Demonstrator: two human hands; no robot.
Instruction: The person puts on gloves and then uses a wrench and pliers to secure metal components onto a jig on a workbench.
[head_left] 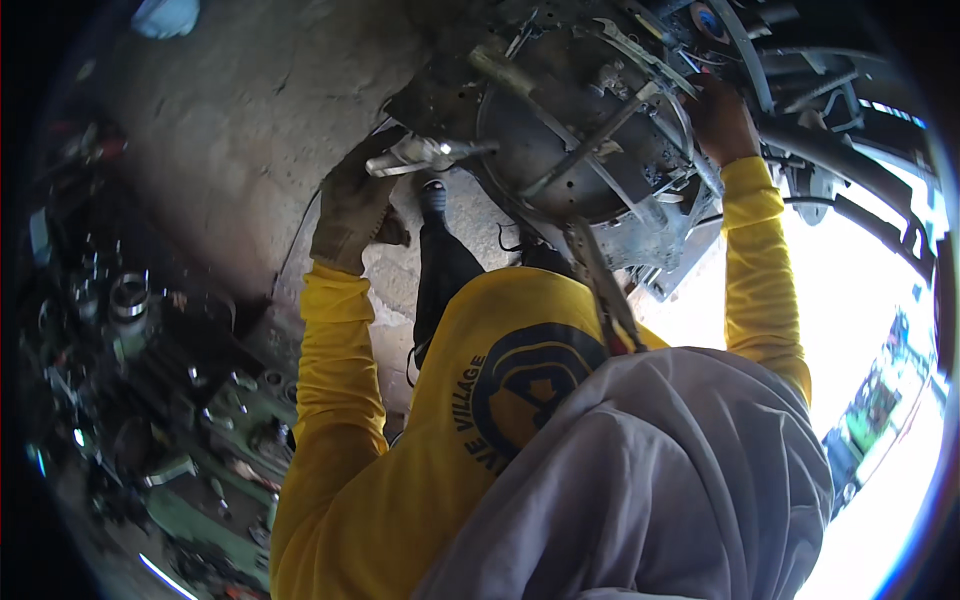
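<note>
My left hand (345,222), in a brownish work glove, is closed at the lower left of a large metal assembly. At its upper edge sits a silver metal tool (425,154) with a narrow end pointing right, towards the assembly; its exact kind is unclear. The assembly has a round dark plate (545,135) crossed by welded metal bars (590,150). My right hand (727,122) reaches to the assembly's right side, bare at the back. Its fingers curl into shadow among the bars, so what they grip is hidden.
Metal parts and tools (130,300) crowd the left side around a green machine (215,425). Curved dark tubes (840,150) jut out on the right, beside bright daylight. A bare concrete floor (250,110) spreads at the upper left. A pale cloth (640,470) drapes over my shoulder.
</note>
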